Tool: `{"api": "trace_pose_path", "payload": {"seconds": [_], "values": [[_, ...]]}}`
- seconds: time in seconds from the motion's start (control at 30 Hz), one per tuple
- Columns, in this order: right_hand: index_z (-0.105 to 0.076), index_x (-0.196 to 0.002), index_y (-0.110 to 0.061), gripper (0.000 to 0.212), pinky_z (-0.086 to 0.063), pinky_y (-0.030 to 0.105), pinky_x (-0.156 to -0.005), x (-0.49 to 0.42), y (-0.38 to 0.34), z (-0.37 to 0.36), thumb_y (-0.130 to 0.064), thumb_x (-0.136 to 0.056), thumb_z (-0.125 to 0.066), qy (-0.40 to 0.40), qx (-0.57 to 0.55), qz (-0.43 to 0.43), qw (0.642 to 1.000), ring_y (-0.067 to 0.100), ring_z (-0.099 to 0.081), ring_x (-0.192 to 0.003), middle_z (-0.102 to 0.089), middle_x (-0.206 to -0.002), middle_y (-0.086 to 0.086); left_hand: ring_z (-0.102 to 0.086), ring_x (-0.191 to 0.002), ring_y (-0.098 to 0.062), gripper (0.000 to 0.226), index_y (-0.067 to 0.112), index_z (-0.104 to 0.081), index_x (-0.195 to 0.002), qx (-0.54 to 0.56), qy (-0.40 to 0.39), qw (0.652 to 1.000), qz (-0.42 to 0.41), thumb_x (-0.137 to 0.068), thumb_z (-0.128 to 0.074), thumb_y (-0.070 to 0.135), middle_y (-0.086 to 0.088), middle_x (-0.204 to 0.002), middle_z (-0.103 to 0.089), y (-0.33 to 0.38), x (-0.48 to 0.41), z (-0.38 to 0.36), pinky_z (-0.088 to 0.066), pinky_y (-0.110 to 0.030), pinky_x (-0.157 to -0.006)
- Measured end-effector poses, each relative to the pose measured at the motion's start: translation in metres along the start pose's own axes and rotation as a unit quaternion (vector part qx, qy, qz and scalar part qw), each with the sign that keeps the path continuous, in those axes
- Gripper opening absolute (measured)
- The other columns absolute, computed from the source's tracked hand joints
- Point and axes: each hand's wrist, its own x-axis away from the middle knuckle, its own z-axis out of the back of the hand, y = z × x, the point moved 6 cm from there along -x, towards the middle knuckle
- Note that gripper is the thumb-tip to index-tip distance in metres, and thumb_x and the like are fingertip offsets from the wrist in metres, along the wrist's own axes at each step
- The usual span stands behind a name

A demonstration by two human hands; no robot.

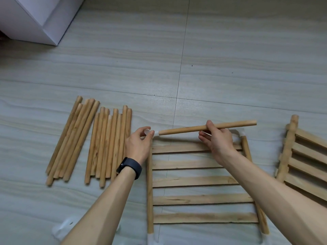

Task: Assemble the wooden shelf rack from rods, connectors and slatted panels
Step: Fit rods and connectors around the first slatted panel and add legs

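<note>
Wooden rod [185,130] runs left-right; right grip [220,140] clasps its middle, left grip [138,145] pinches the white connector [155,133] at its left end.

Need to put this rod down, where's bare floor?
Widest: the floor beyond the slatted panel and rod pile, toward the white box. A narrower strip lies between slatted panel and second panel. Crowded between rod pile and slatted panel, where the left hand holds a connector.
</note>
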Motion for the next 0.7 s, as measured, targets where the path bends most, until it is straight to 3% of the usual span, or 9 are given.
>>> {"api": "trace_pose_path", "payload": {"seconds": [0.1,0.2,0.3,0.4,0.5,0.57,0.63,0.7], "values": [[-0.06,-0.098,-0.003,0.019,-0.061,0.028,-0.069,-0.005,0.002,-0.002,-0.021,-0.1,-0.066,-0.001,-0.002,-0.008,1.0,0.022,-0.07,-0.078,-0.062,-0.093,0.009,-0.06,-0.088,-0.005,0.027,0.023,-0.069,-0.12,0.012,0.007,1.0,0.002,-0.097,-0.062,0.037,0.012,-0.103,-0.066,-0.003,0.002,0.0,-0.035,-0.001,-0.067],[-0.058,-0.107,0.002,0.025,-0.061,0.025,-0.066,-0.007,0.007,-0.007,-0.021,-0.099,-0.066,-0.005,0.008,-0.007,1.0,0.021,-0.072,-0.077,-0.062,-0.096,0.011,-0.059,-0.087,-0.003,0.026,0.024,-0.069,-0.119,0.022,0.007,1.0,0.004,-0.098,-0.062,0.037,0.019,-0.096,-0.062,-0.003,0.006,-0.002,-0.036,-0.003,-0.067],[-0.059,-0.101,0.001,0.025,-0.06,0.023,-0.066,-0.007,0.012,-0.01,-0.021,-0.098,-0.069,-0.014,0.016,0.001,1.0,0.019,-0.072,-0.077,-0.064,-0.094,0.01,-0.059,-0.083,0.004,0.023,0.026,-0.068,-0.118,0.03,0.004,1.0,0.006,-0.097,-0.064,0.033,0.023,-0.092,-0.061,-0.004,0.009,-0.003,-0.036,0.001,-0.065],[-0.062,-0.091,-0.001,0.022,-0.06,0.023,-0.066,-0.008,0.01,-0.017,-0.021,-0.096,-0.071,-0.034,0.035,0.002,0.999,0.017,-0.072,-0.073,-0.066,-0.087,0.009,-0.064,-0.089,0.0,0.027,0.027,-0.069,-0.118,0.057,0.002,0.998,0.022,-0.092,-0.07,0.021,0.013,-0.098,-0.069,-0.008,0.012,-0.003,-0.038,0.004,-0.069],[-0.063,-0.094,0.002,0.023,-0.061,0.024,-0.067,-0.011,0.008,-0.026,-0.02,-0.095,-0.072,-0.045,0.054,-0.016,0.997,0.016,-0.071,-0.073,-0.066,-0.087,0.01,-0.065,-0.089,-0.002,0.03,0.025,-0.069,-0.118,0.051,0.003,0.998,0.031,-0.09,-0.073,0.019,0.011,-0.101,-0.067,-0.008,0.013,-0.001,-0.047,-0.013,-0.081],[-0.063,-0.103,0.004,0.026,-0.061,0.027,-0.073,-0.01,0.01,-0.028,-0.02,-0.096,-0.071,-0.066,0.053,-0.052,0.995,0.018,-0.07,-0.077,-0.067,-0.092,0.012,-0.062,-0.087,0.0,0.027,0.026,-0.068,-0.117,0.032,-0.008,0.999,0.019,-0.091,-0.072,0.02,0.011,-0.102,-0.065,-0.009,0.013,0.0,-0.046,-0.015,-0.077],[-0.065,-0.107,0.004,0.03,-0.062,0.027,-0.074,-0.007,0.01,-0.027,-0.023,-0.096,-0.071,-0.094,0.08,-0.08,0.989,0.02,-0.072,-0.082,-0.07,-0.095,0.014,-0.06,-0.092,-0.008,0.025,0.026,-0.065,-0.116,-0.023,-0.022,0.999,-0.002,-0.092,-0.068,0.019,0.005,-0.11,-0.063,-0.007,0.014,-0.001,-0.043,-0.02,-0.076],[-0.067,-0.105,0.004,0.033,-0.063,0.027,-0.071,-0.002,0.006,-0.023,-0.027,-0.095,-0.072,-0.122,0.145,-0.084,0.978,0.019,-0.072,-0.078,-0.073,-0.096,0.017,-0.054,-0.108,-0.02,0.03,0.024,-0.058,-0.122,-0.128,-0.041,0.99,-0.03,-0.093,-0.063,0.019,-0.004,-0.124,-0.053,-0.004,0.015,-0.01,-0.04,-0.026,-0.086]]}}
